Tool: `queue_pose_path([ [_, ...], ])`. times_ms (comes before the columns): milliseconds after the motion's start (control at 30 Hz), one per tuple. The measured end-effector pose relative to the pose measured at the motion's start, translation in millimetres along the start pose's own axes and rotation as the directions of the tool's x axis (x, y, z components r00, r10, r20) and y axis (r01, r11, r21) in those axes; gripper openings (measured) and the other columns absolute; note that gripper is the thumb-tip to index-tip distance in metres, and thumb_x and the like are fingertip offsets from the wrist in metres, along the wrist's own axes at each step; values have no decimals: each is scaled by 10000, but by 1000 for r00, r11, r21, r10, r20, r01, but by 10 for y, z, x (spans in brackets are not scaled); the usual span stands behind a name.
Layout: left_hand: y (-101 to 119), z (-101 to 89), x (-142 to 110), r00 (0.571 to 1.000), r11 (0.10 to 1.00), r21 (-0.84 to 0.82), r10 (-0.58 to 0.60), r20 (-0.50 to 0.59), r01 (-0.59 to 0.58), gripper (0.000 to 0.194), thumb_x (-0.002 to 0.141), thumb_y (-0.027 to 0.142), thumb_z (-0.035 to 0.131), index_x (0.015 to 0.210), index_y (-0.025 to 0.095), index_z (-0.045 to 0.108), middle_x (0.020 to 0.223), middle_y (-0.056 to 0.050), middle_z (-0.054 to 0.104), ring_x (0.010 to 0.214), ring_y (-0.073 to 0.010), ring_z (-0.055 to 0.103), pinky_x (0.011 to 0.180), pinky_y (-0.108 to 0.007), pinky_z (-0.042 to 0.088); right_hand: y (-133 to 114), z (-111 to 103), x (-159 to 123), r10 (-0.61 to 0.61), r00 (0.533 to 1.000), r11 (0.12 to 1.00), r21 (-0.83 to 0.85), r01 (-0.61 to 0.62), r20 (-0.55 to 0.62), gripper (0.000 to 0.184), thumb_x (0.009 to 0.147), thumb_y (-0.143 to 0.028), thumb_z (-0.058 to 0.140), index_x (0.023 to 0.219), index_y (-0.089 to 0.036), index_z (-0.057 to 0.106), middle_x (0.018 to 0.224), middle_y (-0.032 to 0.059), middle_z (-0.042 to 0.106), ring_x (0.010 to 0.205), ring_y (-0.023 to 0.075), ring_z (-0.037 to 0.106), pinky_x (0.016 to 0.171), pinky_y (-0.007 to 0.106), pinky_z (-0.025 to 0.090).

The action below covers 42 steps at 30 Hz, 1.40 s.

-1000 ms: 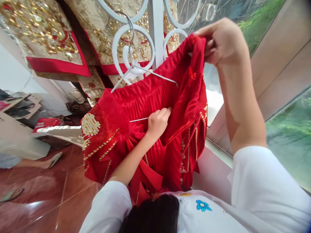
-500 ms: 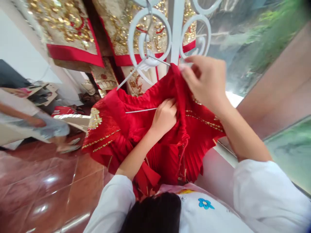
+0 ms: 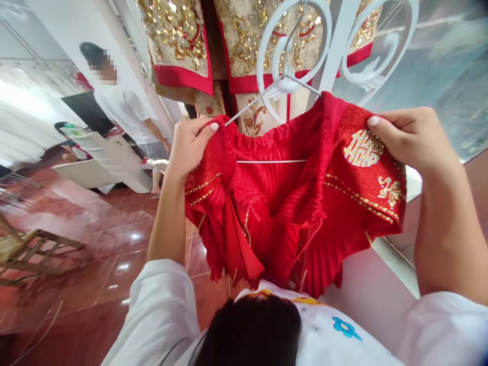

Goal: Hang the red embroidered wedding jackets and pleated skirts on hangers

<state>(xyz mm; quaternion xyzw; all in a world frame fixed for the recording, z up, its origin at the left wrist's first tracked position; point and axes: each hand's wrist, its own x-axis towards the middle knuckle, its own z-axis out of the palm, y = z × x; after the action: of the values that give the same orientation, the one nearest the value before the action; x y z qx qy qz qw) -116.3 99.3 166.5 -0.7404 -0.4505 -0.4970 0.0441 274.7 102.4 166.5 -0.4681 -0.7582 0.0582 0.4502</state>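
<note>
A red pleated skirt (image 3: 267,203) with a gathered band and gold trim hangs on a wire hanger (image 3: 254,105). The hanger's lower bar runs across the opening between the two sides. My left hand (image 3: 192,145) pinches the upper left edge, thumb on top and fingers partly hidden behind the cloth. At the other side my right hand (image 3: 414,134) grips the embroidered panel, its thumb beside a round beaded emblem (image 3: 364,148). The right fingers are mostly out of sight behind the fabric.
White scrollwork metal (image 3: 263,56) rises behind the hanger. Gold-sequined garments (image 3: 175,40) with red borders hang at the back. A person in a white shirt (image 3: 122,112) stands at the left by a pale counter (image 3: 102,162). A wooden chair or stool (image 3: 38,254) stands on the tiled floor.
My left hand has left the inside of the skirt for its upper left edge. My right hand moved from the band outward to the right panel. The view has turned left.
</note>
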Motion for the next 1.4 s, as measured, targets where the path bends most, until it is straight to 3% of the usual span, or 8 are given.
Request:
queue_pose_path([
  [200,384,86,226,995,994,76,84,-53,-80,434,907,490,443,570,221,493,566,19,480,582,-133,478,604,-289,431,-37,165,-19,-113,993,976,-191,106,-30,463,905,-454,424,544,-197,291,514,-24,215,488,93,199,507,284,173],
  [300,385,68,113,996,985,149,90,27,-93,349,919,473,441,914,181,630,843,12,662,770,-144,576,781,-305,471,-1,246,-109,-206,964,929,-342,139,-168,312,916,-431,416,818,-210,613,685,44,574,637,164,476,628,309,346],
  [467,398,158,-419,990,962,265,96,-102,-66,403,859,443,549,1198,225,526,1236,-51,586,1161,-220,506,996,-393,397,-340,572,-788,-350,732,883,-466,50,-584,366,826,-306,562,1187,-257,591,1164,85,616,1075,282,545,930,445,398],
  [633,731,595,-1421,950,948,297,-14,-312,112,173,854,332,530,730,213,544,688,-30,612,688,-179,590,675,-325,464,-694,978,-1580,121,990,977,-168,-132,-78,210,808,-414,574,849,-211,606,667,50,618,523,187,538,520,307,404],
  [833,812,955,-1827,844,797,293,-529,-84,529,262,851,353,550,656,183,598,653,-29,651,577,-142,587,568,-250,391,-586,1179,-1678,299,931,952,-128,-276,212,453,886,-473,403,530,-195,435,451,17,470,404,130,413,476,263,281],
  [1033,786,1101,-2190,747,781,9,-600,286,624,340,887,341,467,634,154,597,627,-37,630,582,-125,568,583,-224,396,-506,1445,-1685,332,796,833,239,-499,506,538,907,-521,354,584,-148,568,592,87,629,541,142,587,588,243,443],
  [1167,874,1345,-2677,563,483,-329,-495,661,811,347,863,386,497,660,135,623,615,-44,641,594,-144,601,613,-245,468,-554,1642,-1692,220,767,650,496,-576,602,500,846,-567,473,772,-116,676,809,104,695,725,164,644,671,265,512],
  [1400,728,1275,-2692,572,109,-606,-494,655,788,348,705,446,718,757,108,651,733,-74,671,666,-165,627,631,-282,529,-790,1704,-1741,219,713,330,637,-696,666,489,734,-580,616,564,-126,556,470,-28,435,421,53,393,413,186,349],
])
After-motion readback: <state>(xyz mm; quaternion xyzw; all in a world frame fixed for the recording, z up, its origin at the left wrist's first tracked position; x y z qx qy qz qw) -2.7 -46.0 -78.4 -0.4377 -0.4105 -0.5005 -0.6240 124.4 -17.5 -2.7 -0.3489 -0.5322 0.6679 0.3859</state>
